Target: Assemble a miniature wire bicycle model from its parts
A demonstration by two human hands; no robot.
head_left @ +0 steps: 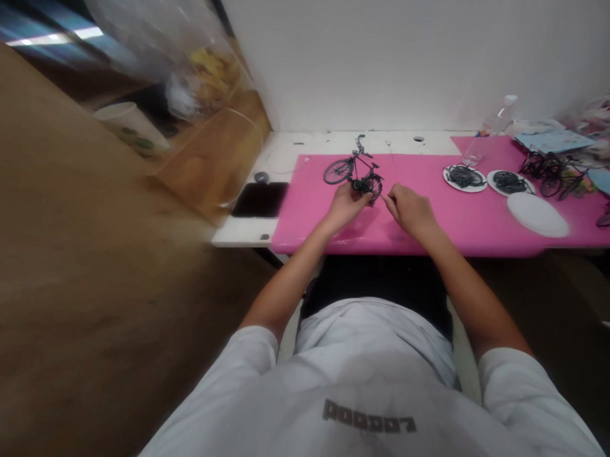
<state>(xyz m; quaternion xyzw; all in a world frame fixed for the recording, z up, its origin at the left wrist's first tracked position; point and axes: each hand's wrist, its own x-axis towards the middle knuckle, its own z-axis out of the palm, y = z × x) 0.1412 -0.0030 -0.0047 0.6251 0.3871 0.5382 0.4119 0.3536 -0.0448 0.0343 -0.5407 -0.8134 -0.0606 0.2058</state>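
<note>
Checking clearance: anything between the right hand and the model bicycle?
Nothing visible. The right hand is at the rear-wheel side of the model bicycle; contact is too small to tell. The left hand holds it from the opposite side. The nearest loaded plate lies off to the right.

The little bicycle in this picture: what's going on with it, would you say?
A seated person's left hand holds a small bicycle over a pink sheet. The right hand is close beside its rear wheel; whether it holds anything is too blurred to tell. Farther right, two white plates carry dark, thin pieces.
</note>
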